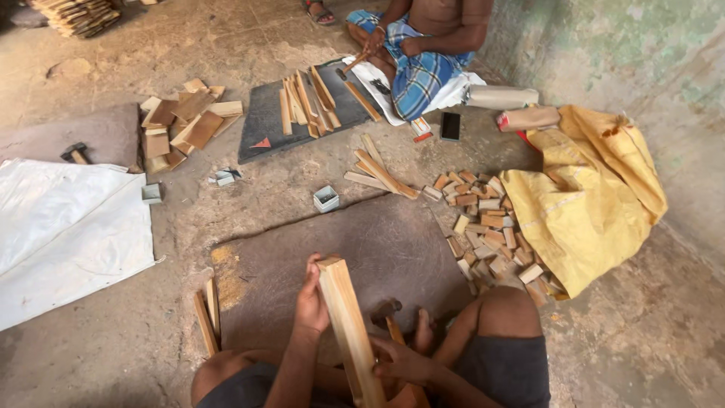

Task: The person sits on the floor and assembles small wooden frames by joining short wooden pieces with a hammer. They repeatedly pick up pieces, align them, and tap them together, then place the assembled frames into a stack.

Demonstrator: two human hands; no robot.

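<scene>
- While seated on the floor, person holds long wooden block (349, 326) w/ both hands, tilted, top end over dark stone slab (393, 249), lower end btwn knees.
- Left hand (310, 298): fingers wrapped round block near top, closed on it.
- Right hand (402, 361): pressed on block's lower part, fingers spread; full wrap can't tell.
- Hammer (388, 316) on slab just beside block, partly hidden by it.
- Two thin sticks (208, 317) at slab's left edge.
- Pile of small wood pieces (487, 227) to the right, touching yellow sack (596, 196); sack lies slumped, contents not visible.
- Small open box (326, 199) beyond slab; contents unclear.
- White sheet (64, 227) far left.
- Second person (423, 38) sits opposite at another slab (264, 121) w/ wood strips (310, 102) on it.
</scene>
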